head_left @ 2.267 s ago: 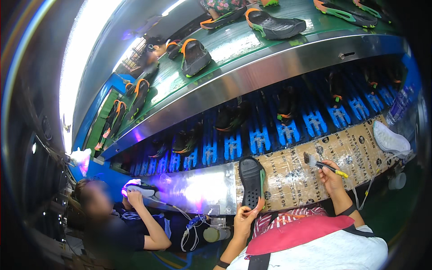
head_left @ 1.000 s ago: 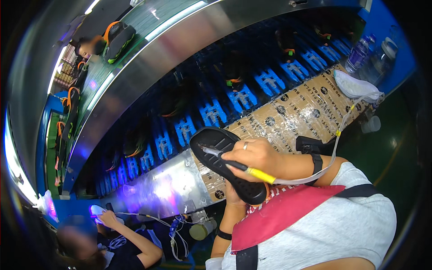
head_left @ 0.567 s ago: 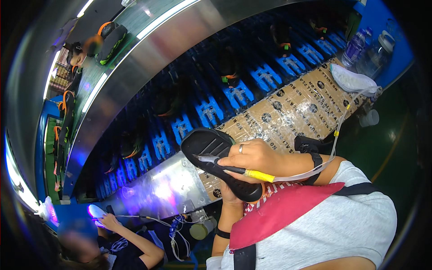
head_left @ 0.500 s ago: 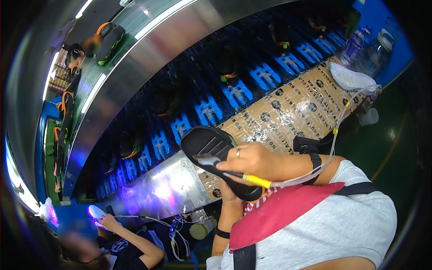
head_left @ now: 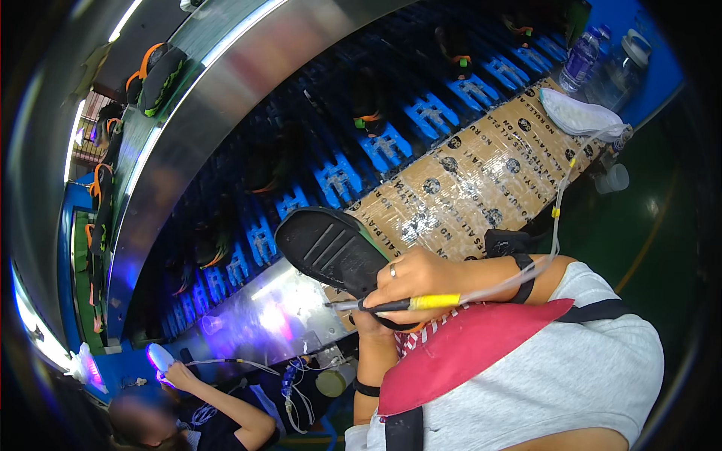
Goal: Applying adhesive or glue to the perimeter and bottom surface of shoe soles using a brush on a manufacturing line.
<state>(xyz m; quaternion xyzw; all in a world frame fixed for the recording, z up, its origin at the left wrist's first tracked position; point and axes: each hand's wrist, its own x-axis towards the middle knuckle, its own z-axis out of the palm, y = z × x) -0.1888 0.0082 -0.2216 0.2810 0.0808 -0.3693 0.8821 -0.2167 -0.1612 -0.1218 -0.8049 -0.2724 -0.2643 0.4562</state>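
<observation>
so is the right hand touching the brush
Touching: the head view shows the right hand gripping the brush by its black part.

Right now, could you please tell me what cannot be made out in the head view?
In the head view:
Left hand: most of its fingers, hidden by the black shoe and the right hand.
Black shoe: part of its sole toward the heel, covered by the right hand and brush; its upper faces away.
Brush: the bristles' condition, too small to tell.
Dark shoes by the blue supports: their outlines, lost in shadow.
</observation>
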